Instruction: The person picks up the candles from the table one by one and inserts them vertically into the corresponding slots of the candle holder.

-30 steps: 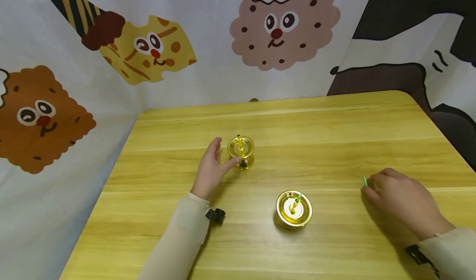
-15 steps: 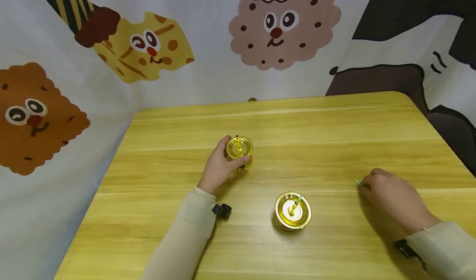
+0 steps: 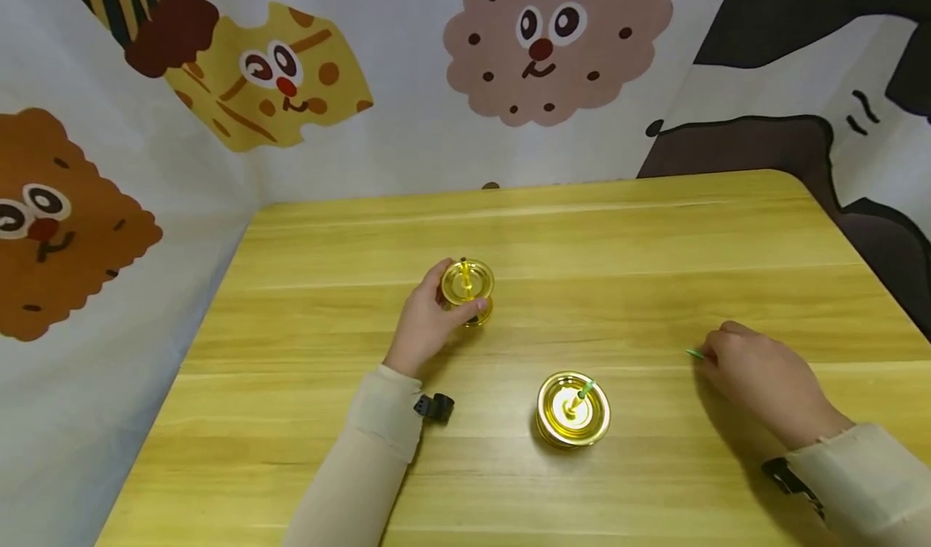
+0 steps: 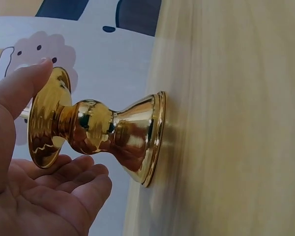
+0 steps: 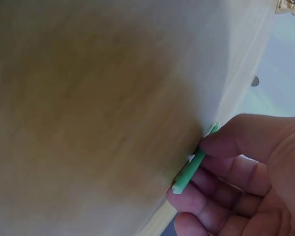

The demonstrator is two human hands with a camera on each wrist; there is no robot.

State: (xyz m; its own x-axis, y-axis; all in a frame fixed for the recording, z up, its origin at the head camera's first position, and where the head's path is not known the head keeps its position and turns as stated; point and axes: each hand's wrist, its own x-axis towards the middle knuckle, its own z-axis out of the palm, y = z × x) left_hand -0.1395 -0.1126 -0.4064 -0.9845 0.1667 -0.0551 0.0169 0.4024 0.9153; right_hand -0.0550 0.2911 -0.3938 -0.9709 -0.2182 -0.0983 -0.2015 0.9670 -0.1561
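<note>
My left hand [image 3: 418, 325] grips a shiny gold candle holder [image 3: 468, 282] by its upper dish, the thumb on the near side of the rim. In the left wrist view this candle holder [image 4: 98, 125] shows its round bulb and flared foot, with the foot right at the tabletop. A thin upright stick with a dark tip rises from its dish. Nearer stands a second gold candle holder [image 3: 556, 426] with a green-tipped stick in it. Over at the right, my right hand [image 3: 767, 381] pinches a slim green candle [image 5: 189, 172] between thumb and fingers, low over the wood.
Both hands work over a light wooden table [image 3: 618, 256] with rounded corners. A white curtain [image 3: 407, 127] printed with cartoon biscuits and cheese hangs behind it and along the left. Black straps [image 3: 435, 408] sit at both wrists.
My left hand has moved right and closed on the far candle holder's dish. My right hand has shifted slightly left, and the green candle in it has tipped from steep to nearly flat.
</note>
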